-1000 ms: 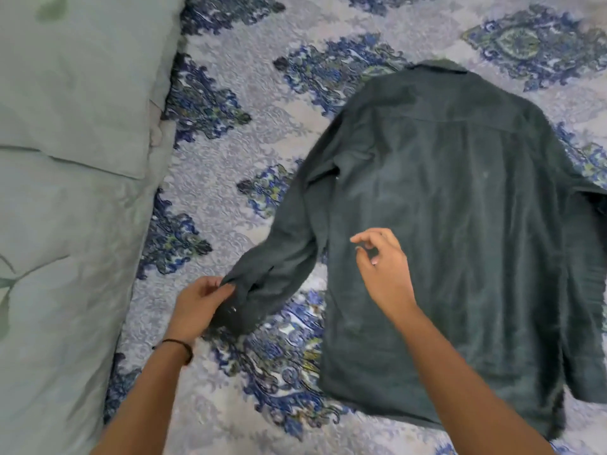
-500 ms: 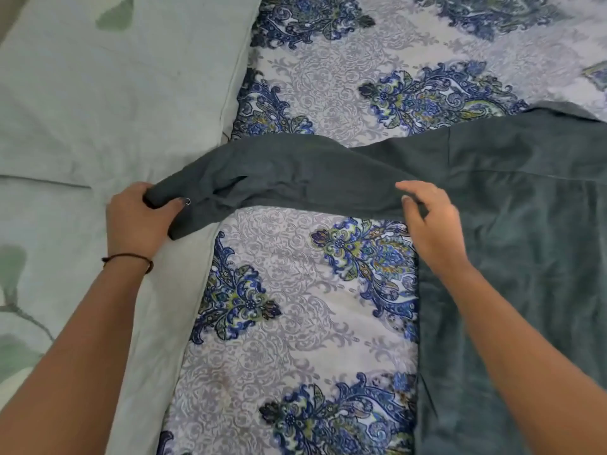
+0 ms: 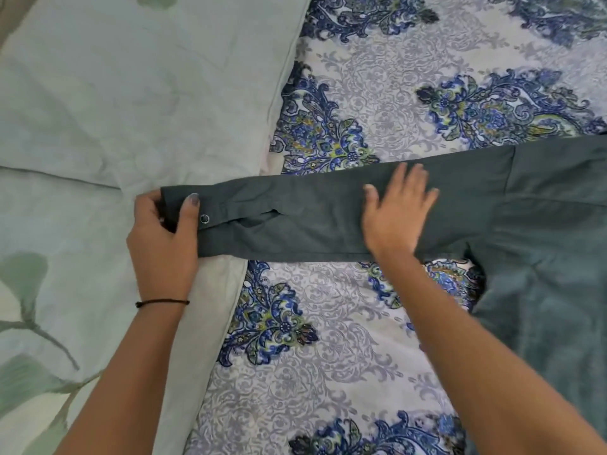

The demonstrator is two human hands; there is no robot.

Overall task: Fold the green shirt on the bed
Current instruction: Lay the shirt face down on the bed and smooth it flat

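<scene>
The dark green shirt (image 3: 545, 244) lies on the bed at the right, its body running out of the frame. Its left sleeve (image 3: 295, 211) is stretched straight out to the left, flat across the bedsheet, with the cuff reaching onto the pale pillow. My left hand (image 3: 164, 238) pinches the cuff end, thumb on top beside a metal snap button. My right hand (image 3: 397, 211) lies flat with fingers spread on the upper part of the sleeve, pressing it down.
The bedsheet (image 3: 345, 372) is white-grey with blue floral patterns. Two pale green pillows (image 3: 131, 87) lie along the left side, one beyond the other. A dark thread band circles my left wrist.
The sleeve has been pulled out straight and laid flat. My right hand went from pinching the sleeve near the shoulder to pressing on it with an open palm. My left hand keeps the cuff.
</scene>
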